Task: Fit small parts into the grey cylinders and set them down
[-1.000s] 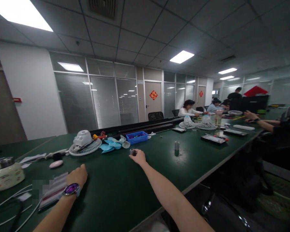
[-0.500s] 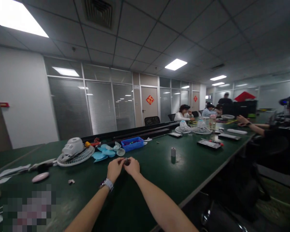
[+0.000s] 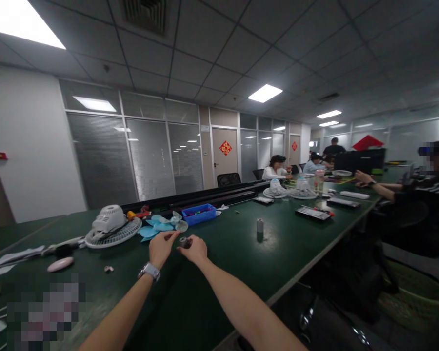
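A small grey cylinder (image 3: pixel 184 241) is held upright, or nearly so, over the green table (image 3: pixel 227 268), on the near side of the blue bin (image 3: pixel 200 218) and slightly to its left. It is clamped between the thumb and fingers of the right hand (image 3: pixel 195 249), by which its lower part is partly hidden. The left hand (image 3: pixel 162 247) is placed just beside it, with thumb and fingertips brought close together; whether anything is pinched there cannot be told.

Another cylinder (image 3: pixel 260 225) is stood upright on the table, to the right of the bin and nearer the camera. Directly left of the bin, clear blades (image 3: pixel 179 222) and blue blades (image 3: pixel 159 226) are laid, and farther left a white fan (image 3: pixel 109 222) is set with its housing up and its grille below. Pale bits (image 3: pixel 109 269) and a pink oval (image 3: pixel 60 264) are seen nearer the camera than the bin, well to its left.

Behind the bin, long black rails (image 3: pixel 175 201) are laid. Well to its right, a silvery tray (image 3: pixel 313 213), two more white fans and a bottle (image 3: pixel 319 183) are placed. Beyond these, a person in white (image 3: pixel 276 170) is seated, and at the far right another person's hand (image 3: pixel 364 177) is raised above the table
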### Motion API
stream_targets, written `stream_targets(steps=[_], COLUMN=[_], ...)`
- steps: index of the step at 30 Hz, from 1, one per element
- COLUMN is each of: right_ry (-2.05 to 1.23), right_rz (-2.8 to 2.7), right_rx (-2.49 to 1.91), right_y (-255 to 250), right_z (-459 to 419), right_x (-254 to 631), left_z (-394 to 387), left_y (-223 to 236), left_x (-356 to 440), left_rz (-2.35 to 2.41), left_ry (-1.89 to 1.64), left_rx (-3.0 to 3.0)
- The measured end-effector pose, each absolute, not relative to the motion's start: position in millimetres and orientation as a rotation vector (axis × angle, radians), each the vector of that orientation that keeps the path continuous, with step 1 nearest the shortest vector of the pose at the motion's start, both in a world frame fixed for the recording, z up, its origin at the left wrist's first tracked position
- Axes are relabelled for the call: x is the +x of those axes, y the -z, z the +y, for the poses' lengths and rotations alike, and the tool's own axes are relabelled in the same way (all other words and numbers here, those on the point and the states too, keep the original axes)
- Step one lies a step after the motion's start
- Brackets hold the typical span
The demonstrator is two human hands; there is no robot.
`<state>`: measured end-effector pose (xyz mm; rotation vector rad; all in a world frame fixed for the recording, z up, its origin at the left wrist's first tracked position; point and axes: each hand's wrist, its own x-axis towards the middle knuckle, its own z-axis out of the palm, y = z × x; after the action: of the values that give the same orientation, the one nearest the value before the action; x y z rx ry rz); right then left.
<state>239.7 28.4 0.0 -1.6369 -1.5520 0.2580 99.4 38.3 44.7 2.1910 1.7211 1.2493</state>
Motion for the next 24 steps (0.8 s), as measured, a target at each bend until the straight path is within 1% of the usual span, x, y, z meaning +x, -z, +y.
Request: stream_targets(steps=[2, 7, 12, 17, 19, 21, 24], right_ry=[-0.265, -0.270, -0.280, -0.297, -0.285, -0.135, 0.239], right_rz=[-1.562, -1.579, -1.584, -1.618, -1.622, -1.598, -1.677], right_rx=[-1.620, -1.621, -1.600, -1.602, -1.605, -1.574, -1.373], right_y=[0, -2, -1, 1, -2, -7, -15], right_z=[28, 25, 28, 30, 26, 18, 2], right_x=[240, 241, 241, 242, 242, 239, 224], left_z=[31, 24, 28, 24, 21, 19, 18], left_y=[-39, -19, -8, -7, -6, -3, 5], left_x=[78, 32, 28, 32, 29, 23, 12], left_rz=[1.785, 1.962, 1.911, 1.863, 1.889, 1.899, 1.848], left_ry=[-1.190, -0.858, -0.738, -0.801, -0.893, -1.050, -1.317], left_rx=[2.177, 2.111, 2.127, 2.122, 2.027, 1.907, 1.665])
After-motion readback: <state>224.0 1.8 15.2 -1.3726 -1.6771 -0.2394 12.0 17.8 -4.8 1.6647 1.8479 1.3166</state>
